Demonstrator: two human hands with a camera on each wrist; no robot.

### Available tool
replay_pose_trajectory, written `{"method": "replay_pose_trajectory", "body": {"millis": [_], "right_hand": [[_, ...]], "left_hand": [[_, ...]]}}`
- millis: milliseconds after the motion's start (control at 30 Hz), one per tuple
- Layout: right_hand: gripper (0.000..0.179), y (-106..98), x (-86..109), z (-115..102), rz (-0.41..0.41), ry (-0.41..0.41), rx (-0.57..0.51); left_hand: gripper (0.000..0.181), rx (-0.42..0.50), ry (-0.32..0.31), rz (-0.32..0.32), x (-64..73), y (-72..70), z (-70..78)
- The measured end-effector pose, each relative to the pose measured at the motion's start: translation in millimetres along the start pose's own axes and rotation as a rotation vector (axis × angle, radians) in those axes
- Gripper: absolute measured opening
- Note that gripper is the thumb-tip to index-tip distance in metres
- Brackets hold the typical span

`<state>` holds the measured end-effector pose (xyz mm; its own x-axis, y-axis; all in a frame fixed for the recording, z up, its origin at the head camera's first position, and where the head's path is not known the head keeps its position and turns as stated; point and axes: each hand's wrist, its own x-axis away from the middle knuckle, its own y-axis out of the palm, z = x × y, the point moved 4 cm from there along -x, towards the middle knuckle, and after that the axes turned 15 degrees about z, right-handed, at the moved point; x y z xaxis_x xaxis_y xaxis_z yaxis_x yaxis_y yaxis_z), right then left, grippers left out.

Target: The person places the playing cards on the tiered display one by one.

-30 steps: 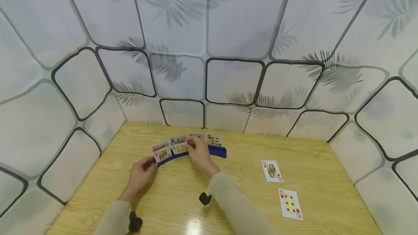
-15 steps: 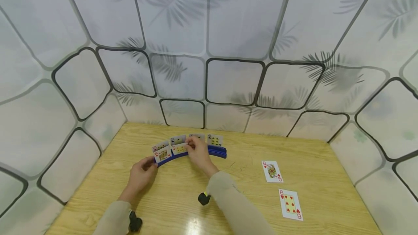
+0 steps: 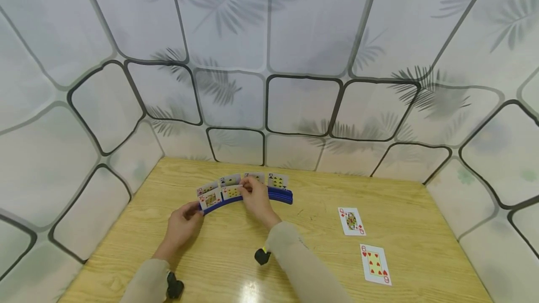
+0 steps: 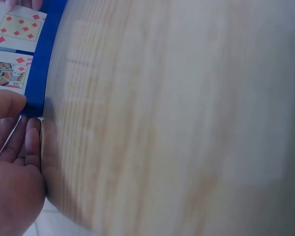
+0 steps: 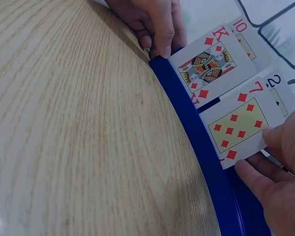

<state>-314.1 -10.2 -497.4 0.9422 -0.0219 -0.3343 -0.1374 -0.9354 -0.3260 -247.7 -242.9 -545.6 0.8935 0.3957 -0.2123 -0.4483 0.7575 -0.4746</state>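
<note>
A curved blue card holder point(image 3: 280, 195) stands on the table with cards in two rows. My left hand point(image 3: 180, 224) grips its left end, thumb in front and fingers behind. In the front row, the king of diamonds point(image 5: 206, 67) leans beside the seven of diamonds point(image 5: 237, 129), whose lower edge is at the blue slot. My right hand point(image 3: 258, 202) pinches the seven by its right side, thumb on its face. Behind them stand a red ten point(image 3: 206, 188), a black two point(image 3: 229, 180), a seven point(image 3: 253, 176) partly hidden by the right hand, and a black six point(image 3: 277, 180).
To the right on the wooden table point(image 3: 311, 265) lie two face-up cards, the queen of diamonds point(image 3: 352, 221) and the six of hearts point(image 3: 375, 264). A patterned wall covering point(image 3: 303, 106) rises close behind the card holder and along both sides.
</note>
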Motion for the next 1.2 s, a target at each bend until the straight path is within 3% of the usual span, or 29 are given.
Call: {"method": "replay_pose_trajectory", "body": {"millis": [300,700,933,1200], "right_hand": [[0.006,-0.7,-1.5,1.0,-0.003,0.011,0.005],[0.025,-12.7,0.9,-3.9,-0.027,0.043,-0.019],[0.031,-33.1,3.2,-2.2,-0.009,0.061,0.000],[0.033,-72.0,6.1,6.5,0.025,0.046,0.009]], "left_hand": [[0.034,-0.004,-0.003,-0.006,0.3,-0.6,-1.2],[0.034,-0.009,0.016,-0.002,1.0,-0.5,1.2],[0.034,-0.014,0.012,-0.002,1.8,-0.4,2.7],[0.036,-0.031,0.002,-0.012,1.6,-0.7,1.4]]}}
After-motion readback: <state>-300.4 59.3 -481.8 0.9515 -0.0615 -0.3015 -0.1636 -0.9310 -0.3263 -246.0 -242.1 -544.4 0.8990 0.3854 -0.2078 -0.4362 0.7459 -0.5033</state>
